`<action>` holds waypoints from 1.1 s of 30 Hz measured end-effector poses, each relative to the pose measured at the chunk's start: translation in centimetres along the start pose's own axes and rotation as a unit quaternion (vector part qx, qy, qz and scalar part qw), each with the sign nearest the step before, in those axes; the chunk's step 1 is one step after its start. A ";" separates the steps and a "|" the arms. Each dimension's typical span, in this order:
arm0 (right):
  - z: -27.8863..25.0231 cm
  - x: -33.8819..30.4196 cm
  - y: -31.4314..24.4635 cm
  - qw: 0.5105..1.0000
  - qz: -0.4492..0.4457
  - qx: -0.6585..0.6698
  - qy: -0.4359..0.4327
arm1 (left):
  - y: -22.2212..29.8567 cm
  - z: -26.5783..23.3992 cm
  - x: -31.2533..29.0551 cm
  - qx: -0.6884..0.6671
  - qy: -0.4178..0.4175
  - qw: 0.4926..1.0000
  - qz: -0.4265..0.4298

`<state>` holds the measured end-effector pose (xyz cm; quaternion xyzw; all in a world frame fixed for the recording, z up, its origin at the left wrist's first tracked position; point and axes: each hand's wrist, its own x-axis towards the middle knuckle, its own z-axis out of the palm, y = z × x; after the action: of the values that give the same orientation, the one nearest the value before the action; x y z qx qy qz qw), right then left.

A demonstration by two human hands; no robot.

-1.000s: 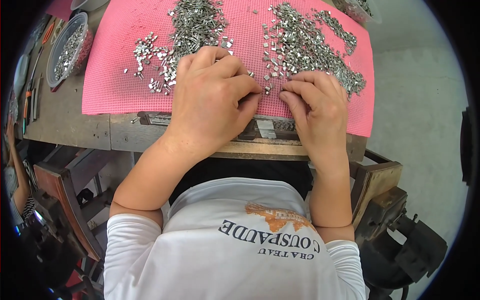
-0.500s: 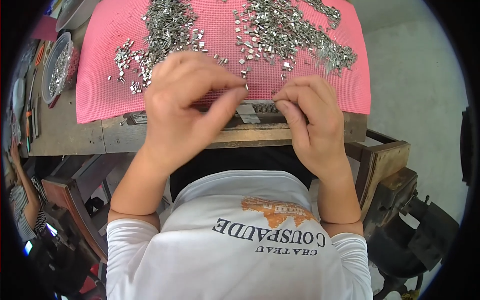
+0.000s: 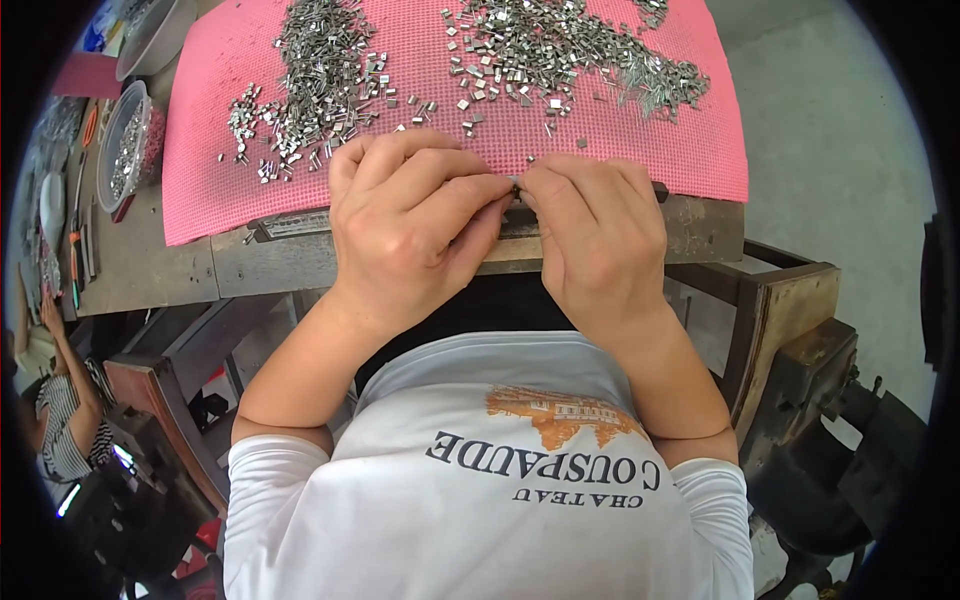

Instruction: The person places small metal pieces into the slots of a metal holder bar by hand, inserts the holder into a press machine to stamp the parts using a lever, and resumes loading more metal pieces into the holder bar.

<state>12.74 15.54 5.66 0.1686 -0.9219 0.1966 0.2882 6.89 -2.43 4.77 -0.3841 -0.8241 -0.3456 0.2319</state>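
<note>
My left hand point(image 3: 410, 220) and my right hand point(image 3: 600, 230) meet fingertip to fingertip above the front edge of the bench. Both are closed in a pinch, and a small dark metal piece point(image 3: 516, 190) shows between the tips. Its exact kind is too small to make out. Beneath the hands runs a long dark metal bar with a slot point(image 3: 295, 226), its middle mostly covered by my fingers. Just beyond lie heaps of small shiny metal parts, one heap point(image 3: 325, 75) at the left and another point(image 3: 535, 50) at the right.
A pink mesh mat point(image 3: 205, 190) covers much of the wooden bench point(image 3: 150, 265). At the left stand a clear round tub point(image 3: 128, 150) of metal parts and a white basin point(image 3: 160, 45), with hand tools nearby. A dark machine point(image 3: 810, 470) stands at lower right; another person's arm point(image 3: 75, 370) shows far left.
My hands have come together: the left moved right, and the right moved slightly left. The silvery piece at my left fingertips no longer shows. The view has shifted a little.
</note>
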 end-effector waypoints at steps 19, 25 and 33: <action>-0.5 -0.8 0.8 0.995 0.037 0.089 0.009 | -0.4 -1.6 0.3 -0.077 -0.104 0.990 -0.061; -0.2 -0.9 0.8 0.994 0.039 0.097 0.016 | -0.2 -2.0 0.5 -0.085 -0.126 0.984 -0.089; -0.7 -0.8 0.7 0.994 0.037 0.104 0.007 | -3.2 -2.9 1.0 -0.040 -0.031 0.993 -0.110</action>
<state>13.41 16.68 5.54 0.1620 -0.9001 0.3032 0.2676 4.08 -5.65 6.08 -0.3103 -0.8537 -0.3901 0.1510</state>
